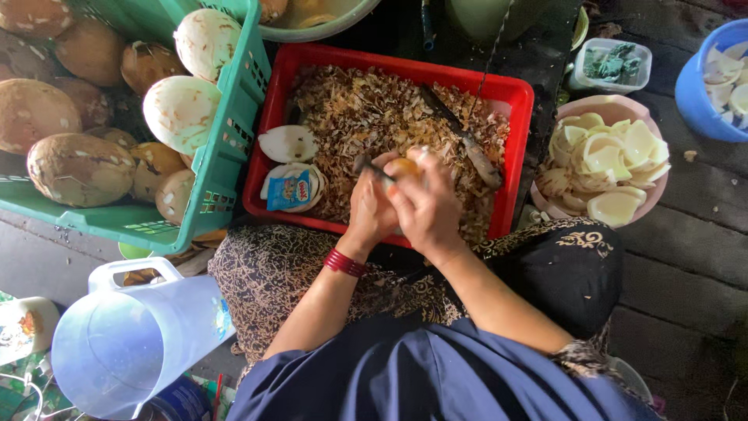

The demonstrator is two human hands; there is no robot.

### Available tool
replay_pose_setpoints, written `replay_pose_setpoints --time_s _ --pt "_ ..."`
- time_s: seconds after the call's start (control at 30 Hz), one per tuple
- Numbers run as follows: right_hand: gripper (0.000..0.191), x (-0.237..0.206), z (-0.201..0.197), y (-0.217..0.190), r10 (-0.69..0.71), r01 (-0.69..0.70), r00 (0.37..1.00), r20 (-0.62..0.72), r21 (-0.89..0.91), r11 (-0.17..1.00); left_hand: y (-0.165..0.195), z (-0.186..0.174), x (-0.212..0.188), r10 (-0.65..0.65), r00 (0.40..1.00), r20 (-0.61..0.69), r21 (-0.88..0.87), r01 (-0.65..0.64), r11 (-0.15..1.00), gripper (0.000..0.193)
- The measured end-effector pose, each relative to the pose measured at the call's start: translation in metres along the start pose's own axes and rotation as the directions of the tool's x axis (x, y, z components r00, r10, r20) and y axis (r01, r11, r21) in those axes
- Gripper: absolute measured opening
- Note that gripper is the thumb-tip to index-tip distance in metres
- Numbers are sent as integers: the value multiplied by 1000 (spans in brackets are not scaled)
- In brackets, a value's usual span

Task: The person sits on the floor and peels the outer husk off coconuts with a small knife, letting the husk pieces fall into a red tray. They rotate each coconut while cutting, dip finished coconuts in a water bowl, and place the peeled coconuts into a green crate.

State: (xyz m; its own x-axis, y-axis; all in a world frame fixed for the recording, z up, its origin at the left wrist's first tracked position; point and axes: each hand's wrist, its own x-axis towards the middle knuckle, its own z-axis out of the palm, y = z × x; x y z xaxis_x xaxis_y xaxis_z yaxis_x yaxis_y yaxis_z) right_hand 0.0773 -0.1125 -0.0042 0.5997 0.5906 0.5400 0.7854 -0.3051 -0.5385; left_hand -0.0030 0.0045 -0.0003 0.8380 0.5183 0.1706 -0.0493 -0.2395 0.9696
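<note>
1. My left hand [370, 206] is curled around a small tool with a dark blade [374, 169] that sticks out past my fingers toward the coconut piece; a red bangle [344, 263] sits on that wrist.
2. My right hand [427, 204] is closed over a yellowish piece of coconut [403, 167], of which only the top edge shows above my fingers. The two hands touch each other over the near edge of the red crate.
3. That coconut piece sits at my fingertips, just above the heap of brown shavings [366, 117] that fills the red crate [517, 97].
4. In the crate's left part lie a white half shell [288, 143] and, nearer me, another shell piece with a small blue packet [290, 190] on it. A long dark knife [461, 137] lies slantwise across the shavings on the right.
5. To my right, a pink bowl [615, 107] holds pale peeled coconut pieces [612, 164]; beyond it stand a blue bucket [701, 93] and a small clear tub [612, 66].
6. To my left, a green crate [226, 156] is full of brown and partly peeled coconuts [78, 168].
7. Beside my left knee stands a clear plastic jug [132, 335].
</note>
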Motion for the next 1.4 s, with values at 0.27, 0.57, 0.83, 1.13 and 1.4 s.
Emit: replay_pose_setpoints --time_s 0.27,0.57,0.83,1.13,1.4 --pt "31 40 -11 4 456 -524 851 260 378 763 -3 11 -4 49 998 -45 382 -28 924 93" --pt "33 24 20 67 508 -794 607 611 481 370 5 11 -3 176 984 -12 502 -147 853 87" --pt "30 -5 18 28 454 -481 876 160 322 815 8 5 1 44 995 -94 375 -5 927 91" --pt "26 45 2 16 538 -678 733 416 506 533 13 6 2 42 998 -51 390 -18 921 82" --pt "29 20 22 63 537 -791 595 599 555 258 15 12 -4 246 966 -83 531 -166 831 84"
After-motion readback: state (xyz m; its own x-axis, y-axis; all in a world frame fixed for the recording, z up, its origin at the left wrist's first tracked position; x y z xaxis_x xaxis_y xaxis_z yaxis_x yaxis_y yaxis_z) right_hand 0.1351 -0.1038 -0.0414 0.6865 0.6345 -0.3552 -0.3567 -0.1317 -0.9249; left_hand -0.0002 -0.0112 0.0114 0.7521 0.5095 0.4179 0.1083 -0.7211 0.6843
